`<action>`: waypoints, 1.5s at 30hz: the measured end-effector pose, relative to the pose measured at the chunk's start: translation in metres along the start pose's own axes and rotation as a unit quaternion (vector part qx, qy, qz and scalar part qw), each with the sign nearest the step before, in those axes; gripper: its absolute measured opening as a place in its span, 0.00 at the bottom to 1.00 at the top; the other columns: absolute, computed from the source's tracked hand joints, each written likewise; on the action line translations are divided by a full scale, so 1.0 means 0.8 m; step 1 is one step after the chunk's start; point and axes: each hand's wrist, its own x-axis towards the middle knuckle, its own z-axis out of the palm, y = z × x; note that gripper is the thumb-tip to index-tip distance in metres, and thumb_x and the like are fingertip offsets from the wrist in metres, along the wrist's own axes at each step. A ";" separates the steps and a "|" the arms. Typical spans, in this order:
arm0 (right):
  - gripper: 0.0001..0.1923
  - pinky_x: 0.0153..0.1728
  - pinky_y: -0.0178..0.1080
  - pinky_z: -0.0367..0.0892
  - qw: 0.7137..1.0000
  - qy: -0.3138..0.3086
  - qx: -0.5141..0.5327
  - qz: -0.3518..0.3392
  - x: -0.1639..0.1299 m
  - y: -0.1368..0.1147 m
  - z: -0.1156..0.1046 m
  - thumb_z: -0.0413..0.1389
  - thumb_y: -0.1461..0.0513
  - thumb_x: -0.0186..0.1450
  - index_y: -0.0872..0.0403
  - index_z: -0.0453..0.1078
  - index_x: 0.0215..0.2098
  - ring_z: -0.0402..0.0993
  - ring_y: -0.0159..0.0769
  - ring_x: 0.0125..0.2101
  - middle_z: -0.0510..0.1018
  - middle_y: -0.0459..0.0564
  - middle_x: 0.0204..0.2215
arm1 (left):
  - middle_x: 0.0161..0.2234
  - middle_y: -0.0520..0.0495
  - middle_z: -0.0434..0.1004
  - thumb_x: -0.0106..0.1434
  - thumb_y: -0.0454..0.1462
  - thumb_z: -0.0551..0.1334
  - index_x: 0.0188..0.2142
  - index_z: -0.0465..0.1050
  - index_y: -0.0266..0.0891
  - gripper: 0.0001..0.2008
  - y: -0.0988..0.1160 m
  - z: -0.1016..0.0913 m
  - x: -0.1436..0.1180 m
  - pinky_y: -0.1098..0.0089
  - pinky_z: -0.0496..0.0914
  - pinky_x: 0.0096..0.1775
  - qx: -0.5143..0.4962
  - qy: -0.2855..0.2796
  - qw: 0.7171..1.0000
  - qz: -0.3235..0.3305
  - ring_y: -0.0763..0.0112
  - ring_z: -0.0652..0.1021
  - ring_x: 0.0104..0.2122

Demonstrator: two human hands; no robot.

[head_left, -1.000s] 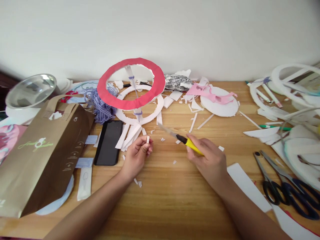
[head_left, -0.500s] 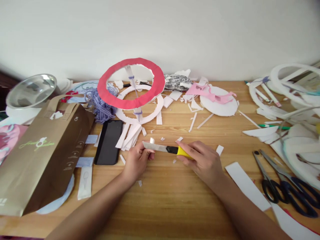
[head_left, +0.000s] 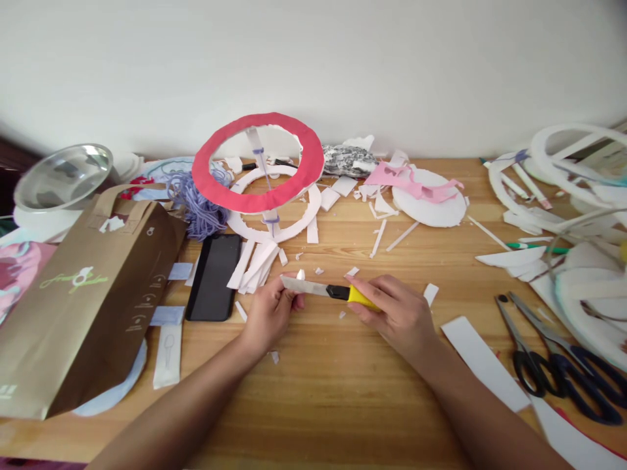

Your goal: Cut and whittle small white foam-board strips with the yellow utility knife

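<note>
My right hand is wrapped around the yellow handle of a utility knife, fingers clamped on it, the blade stretched out level toward my left. My left hand pinches 1 small white foam piece between thumb and fingertips, right at the blade's tip; the piece pokes up just behind the steel. Both hands sit low over the wooden table. A black phone lies just left, 2 pairs of scissors far right.
</note>
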 end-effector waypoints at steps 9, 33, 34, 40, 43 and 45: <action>0.18 0.30 0.35 0.68 1.000 -0.002 -0.011 -0.009 -0.001 -0.001 0.000 0.60 0.62 0.66 0.52 0.73 0.55 0.73 0.33 0.28 0.77 0.49 0.30 | 0.23 0.53 0.69 0.72 0.39 0.51 0.27 0.66 0.38 0.17 0.002 -0.002 -0.002 0.74 0.62 0.29 0.042 0.011 0.999 0.019 0.76 0.69 0.24; 0.15 0.30 0.36 0.68 1.000 -0.002 -0.006 -0.003 -0.001 0.003 0.000 0.58 0.62 0.67 0.56 0.75 0.51 0.72 0.33 0.27 0.76 0.50 0.28 | 0.21 0.54 0.67 0.72 0.38 0.52 0.28 0.66 0.39 0.15 -0.008 0.000 -0.005 0.74 0.63 0.28 -0.069 0.018 0.992 0.103 0.77 0.67 0.22; 0.14 0.30 0.36 0.68 1.000 0.000 -0.019 0.003 -0.002 0.005 0.000 0.58 0.61 0.67 0.55 0.76 0.50 0.72 0.33 0.27 0.76 0.49 0.28 | 0.21 0.54 0.66 0.72 0.39 0.53 0.29 0.66 0.39 0.14 -0.006 0.000 -0.005 0.74 0.63 0.28 -0.075 0.021 0.991 0.104 0.77 0.67 0.22; 0.15 0.32 0.35 0.69 0.990 0.080 -0.052 0.103 -0.003 0.017 -0.003 0.59 0.62 0.66 0.50 0.76 0.50 0.76 0.34 0.30 0.80 0.49 0.32 | 0.20 0.54 0.65 0.69 0.45 0.56 0.32 0.69 0.38 0.14 0.001 0.000 -0.001 0.73 0.63 0.26 -0.110 0.070 0.989 0.076 0.76 0.66 0.21; 0.17 0.31 0.36 0.69 0.997 0.067 -0.009 0.027 -0.003 0.009 -0.005 0.59 0.64 0.64 0.51 0.74 0.53 0.75 0.34 0.30 0.80 0.50 0.33 | 0.19 0.55 0.65 0.69 0.47 0.56 0.32 0.69 0.38 0.16 -0.003 0.000 0.001 0.74 0.62 0.25 -0.105 0.089 0.989 0.045 0.76 0.65 0.19; 0.18 0.29 0.35 0.68 0.999 0.041 -0.012 -0.018 -0.002 0.002 -0.004 0.60 0.64 0.64 0.52 0.74 0.53 0.74 0.34 0.28 0.78 0.49 0.29 | 0.19 0.55 0.66 0.69 0.48 0.54 0.33 0.70 0.38 0.17 -0.007 -0.001 0.001 0.75 0.62 0.24 -0.095 0.092 0.990 0.044 0.76 0.66 0.19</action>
